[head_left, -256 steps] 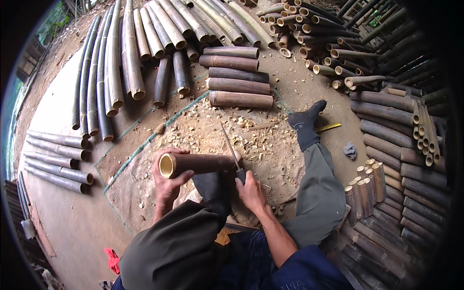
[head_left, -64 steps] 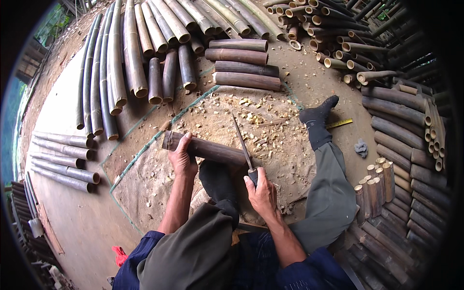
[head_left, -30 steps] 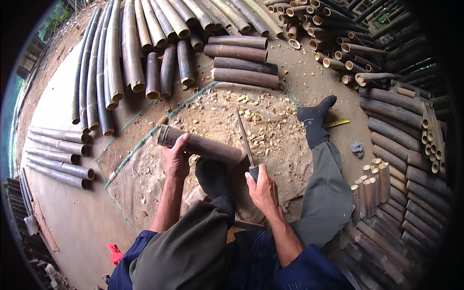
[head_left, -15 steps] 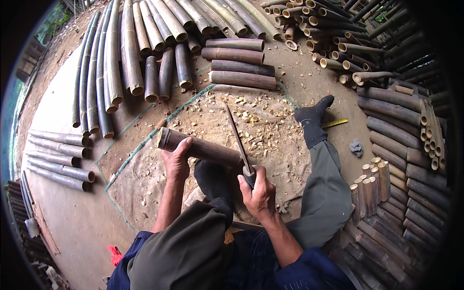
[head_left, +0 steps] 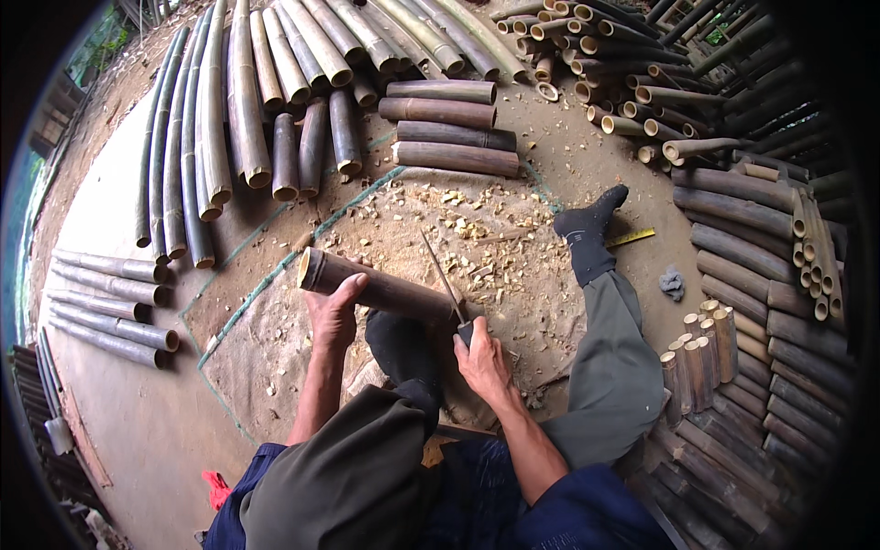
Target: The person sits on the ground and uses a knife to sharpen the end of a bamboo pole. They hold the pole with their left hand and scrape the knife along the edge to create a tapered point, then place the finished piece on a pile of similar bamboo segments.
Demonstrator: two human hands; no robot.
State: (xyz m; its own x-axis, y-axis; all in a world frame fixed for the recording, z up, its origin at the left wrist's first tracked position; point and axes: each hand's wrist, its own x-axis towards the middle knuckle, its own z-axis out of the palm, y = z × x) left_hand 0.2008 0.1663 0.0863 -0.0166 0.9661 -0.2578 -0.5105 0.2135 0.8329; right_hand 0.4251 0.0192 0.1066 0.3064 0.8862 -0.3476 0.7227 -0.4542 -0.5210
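Observation:
A dark brown bamboo tube (head_left: 396,291) lies slanted above my bent leg, its pale cut end toward the left. My left hand (head_left: 333,310) is wrapped round it near that end, thumb on top. My right hand (head_left: 486,359) grips the dark handle of a long, narrow knife (head_left: 442,270) by the tube's right end. The blade points up and away, over the far side of the tube. Whether its edge touches the bamboo, I cannot tell. Beneath, a burlap mat (head_left: 275,357) is strewn with pale wood chips (head_left: 477,234).
Long bamboo poles (head_left: 240,110) fan out at the far left. Several dark tubes (head_left: 458,158) lie beyond the mat. More cut tubes (head_left: 752,238) are stacked on the right, beside short upright pieces (head_left: 701,367). A yellow tape measure (head_left: 632,236) and a grey rag (head_left: 672,284) lie past my foot.
My right hand and the knife have shifted slightly; the blade now leans more to the left and its handle sits by the tube's right end. My left hand keeps its hold.

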